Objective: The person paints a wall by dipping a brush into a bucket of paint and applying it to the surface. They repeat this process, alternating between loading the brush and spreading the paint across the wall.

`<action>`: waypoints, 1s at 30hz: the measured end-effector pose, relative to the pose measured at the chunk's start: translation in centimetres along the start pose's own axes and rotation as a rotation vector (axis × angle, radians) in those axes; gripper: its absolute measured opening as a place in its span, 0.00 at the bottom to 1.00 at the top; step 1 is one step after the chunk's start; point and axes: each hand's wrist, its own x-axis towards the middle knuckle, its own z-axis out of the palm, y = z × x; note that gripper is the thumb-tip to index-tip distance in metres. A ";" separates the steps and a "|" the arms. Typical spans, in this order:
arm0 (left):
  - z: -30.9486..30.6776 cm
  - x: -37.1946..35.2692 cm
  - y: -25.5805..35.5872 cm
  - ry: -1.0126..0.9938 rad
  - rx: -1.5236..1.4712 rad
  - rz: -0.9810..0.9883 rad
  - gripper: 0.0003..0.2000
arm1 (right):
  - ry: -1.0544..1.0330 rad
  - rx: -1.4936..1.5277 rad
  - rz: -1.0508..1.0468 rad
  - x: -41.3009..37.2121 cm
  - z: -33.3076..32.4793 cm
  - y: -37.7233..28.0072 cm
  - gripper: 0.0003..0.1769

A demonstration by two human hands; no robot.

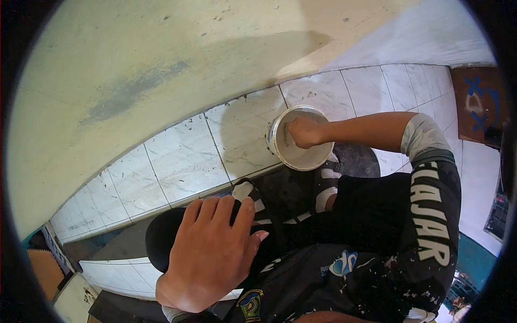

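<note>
My right hand (305, 133) reaches down into a white bucket (278, 134), with its fingers curled closed. A thin pale edge shows beside the knuckles, but what the fingers hold, if anything, I cannot make out. The bucket stands at the edge of the white tiles, close to my feet, and its inside looks pale. My left hand (212, 247) lies palm down over my black-clad knee (160, 231), holding nothing, with its fingers stretched out and slightly apart.
A yellowish wall (161, 64) with a rough grey patch (134, 89) rises beyond the marble-look tiles (180, 148), which carry small dark crumbs. My sandalled feet (327, 188) are on a dark floor just below the bucket. A brown panel with blue marks (476, 102) stands at the far right.
</note>
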 end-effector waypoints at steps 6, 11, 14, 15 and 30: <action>-0.2 0.2 -0.1 -0.018 -0.013 -0.012 0.23 | 0.002 0.004 0.039 0.3 -0.5 -0.5 0.11; 0.1 0.2 -0.3 0.029 0.007 0.013 0.21 | -0.045 0.023 0.093 0.1 -0.9 -0.9 0.13; 0.1 0.2 -0.4 0.016 -0.003 0.011 0.21 | -0.107 -0.060 0.044 0.8 -0.4 -0.7 0.15; 0.2 0.2 -0.4 0.020 0.000 0.012 0.21 | -0.108 -0.061 0.044 1.0 -0.1 -0.5 0.15; -0.4 0.8 -0.3 -0.030 -0.007 -0.002 0.23 | -0.044 -0.010 0.022 -0.3 -1.0 -0.3 0.10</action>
